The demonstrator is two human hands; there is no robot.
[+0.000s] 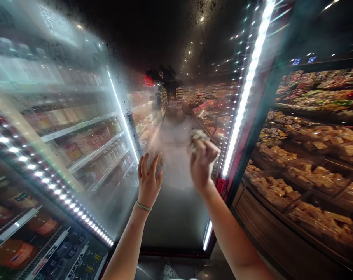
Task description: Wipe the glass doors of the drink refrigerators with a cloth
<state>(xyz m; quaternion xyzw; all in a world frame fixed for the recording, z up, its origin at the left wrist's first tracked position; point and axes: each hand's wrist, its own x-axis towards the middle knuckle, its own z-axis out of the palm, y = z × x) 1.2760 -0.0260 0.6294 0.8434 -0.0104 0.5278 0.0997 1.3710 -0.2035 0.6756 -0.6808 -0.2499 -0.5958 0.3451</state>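
Observation:
My right hand point(202, 165) is closed around a crumpled whitish cloth point(198, 137), slightly blurred, up against a fogged glass door point(176, 217). A paler part of what it holds shows on the right of the fingers. My left hand point(149, 178), with a thin band on the wrist, has its fingers spread at the left part of the same pane. Whether its fingertips touch the glass, I cannot tell. Mist and a faint reflection of a person cover the pane's middle.
A bright light strip point(248, 89) runs along the door's right edge. Refrigerated shelves point(91, 128) with packages and bottles lie to the left, beside another light strip point(54, 188). On the right stands a display point(316, 171) of wrapped goods above a wooden base point(275, 229).

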